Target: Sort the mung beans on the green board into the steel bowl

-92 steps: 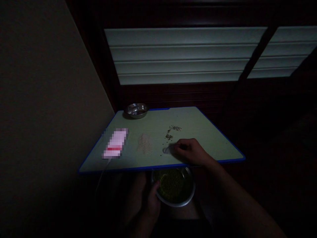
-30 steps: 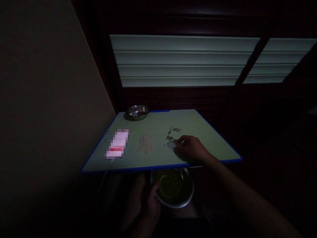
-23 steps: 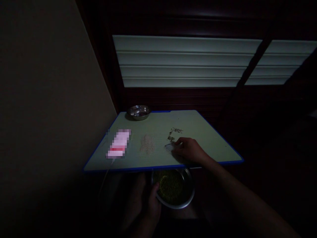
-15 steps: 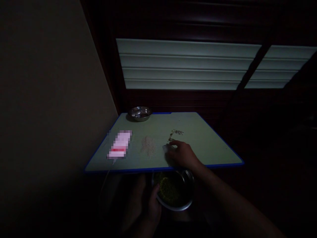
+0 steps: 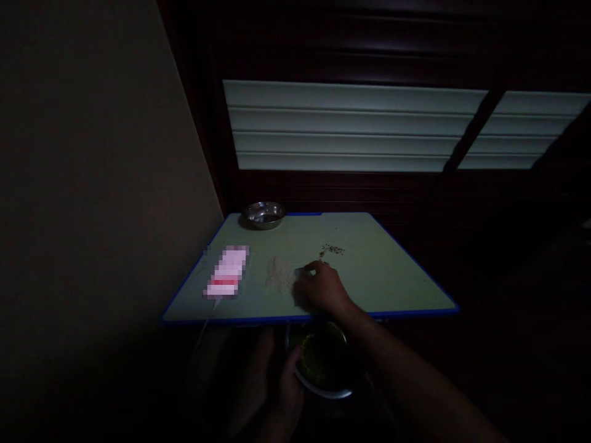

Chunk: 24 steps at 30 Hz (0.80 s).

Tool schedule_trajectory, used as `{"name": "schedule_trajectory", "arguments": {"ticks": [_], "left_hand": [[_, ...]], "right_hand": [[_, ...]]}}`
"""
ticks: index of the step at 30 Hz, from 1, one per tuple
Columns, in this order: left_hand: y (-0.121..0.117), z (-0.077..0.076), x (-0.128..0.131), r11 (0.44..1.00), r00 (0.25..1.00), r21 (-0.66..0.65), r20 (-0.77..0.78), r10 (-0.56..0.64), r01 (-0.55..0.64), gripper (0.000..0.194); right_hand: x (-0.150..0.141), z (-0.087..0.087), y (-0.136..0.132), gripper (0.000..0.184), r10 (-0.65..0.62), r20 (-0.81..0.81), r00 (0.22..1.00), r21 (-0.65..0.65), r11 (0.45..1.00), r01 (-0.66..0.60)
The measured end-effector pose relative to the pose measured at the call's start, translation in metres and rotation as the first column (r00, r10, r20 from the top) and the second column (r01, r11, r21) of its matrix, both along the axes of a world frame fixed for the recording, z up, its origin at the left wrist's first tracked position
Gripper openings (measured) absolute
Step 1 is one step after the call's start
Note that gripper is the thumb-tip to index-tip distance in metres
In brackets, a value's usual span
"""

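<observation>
Below the table's front edge, my left hand (image 5: 290,386) grips the left rim of a metal bowl (image 5: 330,392), its thumb over the edge. Greenish-yellow small grains (image 5: 316,355) lie inside, dim in the shadow. Over the front part of the tabletop, my right hand (image 5: 324,286) is closed on a small pale, translucent flat piece (image 5: 302,273); its kind is unclear. The piece is close to the right side of a heap of whitish grains (image 5: 278,274). Behind my right hand lies a scatter of small dark grains (image 5: 333,250).
The pale green table (image 5: 388,277) has a blue rim. A shiny metal bowl (image 5: 264,216) stands at its back left corner. A lit, blurred-out phone (image 5: 228,271) with a cable lies at left. A wall (image 5: 101,184) and dark louvred panels (image 5: 351,126) border the table.
My right hand has moved left with the pale piece, toward the whitish heap. My left hand still holds the bowl. The whole view has shifted slightly.
</observation>
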<state>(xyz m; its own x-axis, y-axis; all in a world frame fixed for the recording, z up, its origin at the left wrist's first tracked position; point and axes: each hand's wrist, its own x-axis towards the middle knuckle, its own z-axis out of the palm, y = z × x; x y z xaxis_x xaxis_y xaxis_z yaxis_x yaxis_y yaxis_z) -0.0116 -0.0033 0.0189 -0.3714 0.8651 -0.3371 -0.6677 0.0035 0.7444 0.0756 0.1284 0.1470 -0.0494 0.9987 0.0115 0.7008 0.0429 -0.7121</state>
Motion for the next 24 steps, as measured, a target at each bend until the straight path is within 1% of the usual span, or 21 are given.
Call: {"name": "schedule_trajectory", "arguments": {"ticks": [4,8,11,13,15,17,19,21,24], "left_hand": [[0.004,-0.004,0.006,1.0,0.999,0.008,-0.025,0.026,-0.025,0.068],[0.003,-0.001,0.005,0.999,0.999,0.029,-0.04,0.031,-0.029,0.068],[0.0,0.001,0.001,0.999,0.998,0.033,-0.052,0.028,-0.026,0.066],[-0.001,0.002,-0.001,0.999,0.998,0.039,-0.055,0.02,-0.018,0.064],[-0.001,0.001,-0.002,0.999,0.998,0.047,-0.055,0.013,-0.01,0.06],[0.0,0.0,-0.001,0.999,0.999,0.05,-0.054,0.002,0.001,0.05],[0.002,-0.001,0.001,0.999,0.999,0.048,-0.053,-0.006,0.008,0.041],[0.003,-0.003,0.003,0.999,0.999,0.043,-0.05,-0.012,0.014,0.038],[0.004,-0.007,0.003,0.999,0.999,0.03,-0.046,-0.016,0.017,0.039]], "right_hand": [[0.014,0.006,0.0,0.044,-0.025,-0.081,0.996,-0.059,0.998,0.02],[0.045,0.015,0.006,0.042,0.0,-0.134,0.991,-0.056,0.998,-0.008],[0.072,0.017,0.019,0.043,0.049,-0.139,0.989,0.019,0.999,-0.046],[0.087,0.016,0.028,0.043,0.041,-0.113,0.993,0.081,0.996,-0.032],[0.097,0.015,0.037,0.036,0.017,-0.052,0.998,0.17,0.985,-0.008],[0.103,0.014,0.042,0.024,0.032,-0.004,0.999,0.228,0.973,-0.03],[0.104,0.014,0.043,0.013,0.088,0.004,0.996,0.246,0.965,-0.086],[0.102,0.014,0.041,0.01,0.137,0.002,0.991,0.256,0.957,-0.133],[0.1,0.013,0.036,0.012,0.141,0.056,0.989,0.265,0.953,-0.15]]}}
